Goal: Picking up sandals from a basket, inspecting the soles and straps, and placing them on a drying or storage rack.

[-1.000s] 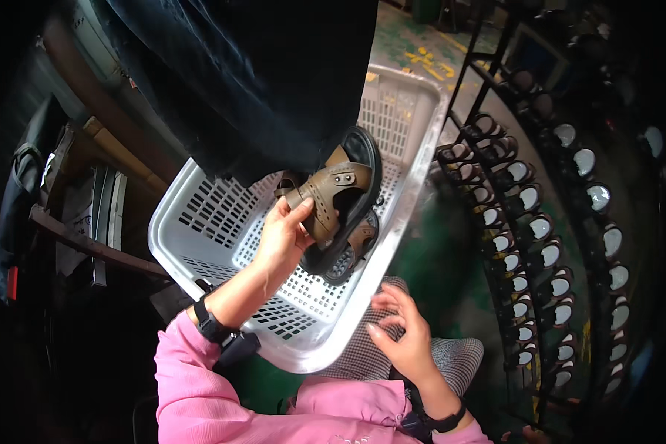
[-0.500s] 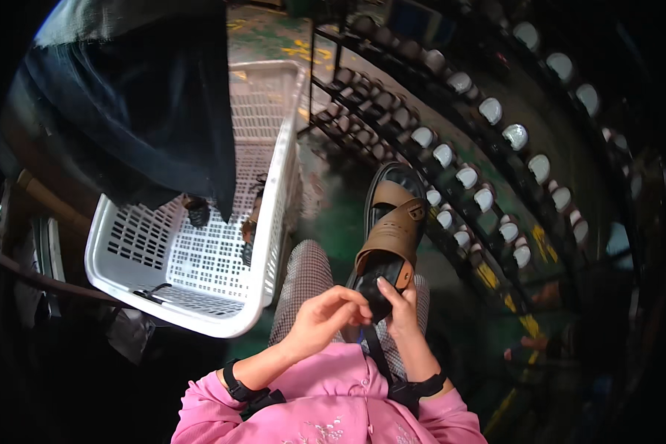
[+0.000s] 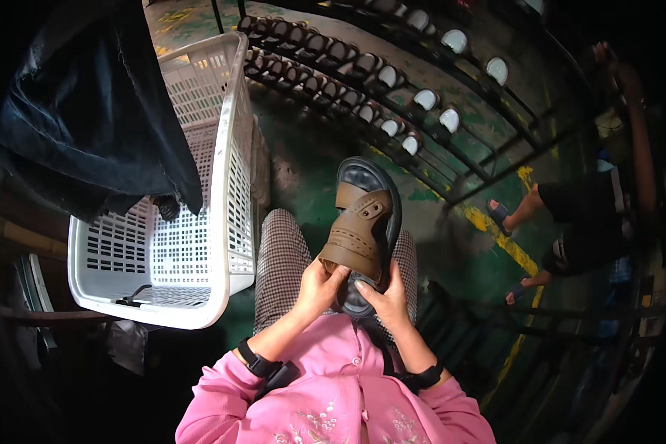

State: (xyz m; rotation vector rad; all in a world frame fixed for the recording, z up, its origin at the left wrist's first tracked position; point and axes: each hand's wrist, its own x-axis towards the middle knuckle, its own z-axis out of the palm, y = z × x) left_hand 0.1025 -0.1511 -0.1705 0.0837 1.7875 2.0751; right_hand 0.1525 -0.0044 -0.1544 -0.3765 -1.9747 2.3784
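A brown and black sandal (image 3: 357, 229) is held over my lap, its toe pointing away from me and its black sole edge showing on the right. My left hand (image 3: 320, 290) grips the lower left edge of the wide brown strap, thumb on top. My right hand (image 3: 389, 297) holds the heel end from the right, its thumb pressed on the black insole (image 3: 359, 300). The fingers under the sandal are hidden from view.
At left stands a white plastic basket (image 3: 222, 292) with a few dark items inside; dark cloth (image 3: 100, 111) hangs over it. Black racks (image 3: 488, 174) hold rows of sandals beyond my knees. At right, another person's legs (image 3: 529, 207) show beside a yellow floor line (image 3: 522, 259).
My left hand has moved from beside the heel onto the strap's edge. The sandal has tilted slightly left. The view has shifted, so the basket and racks appear farther left.
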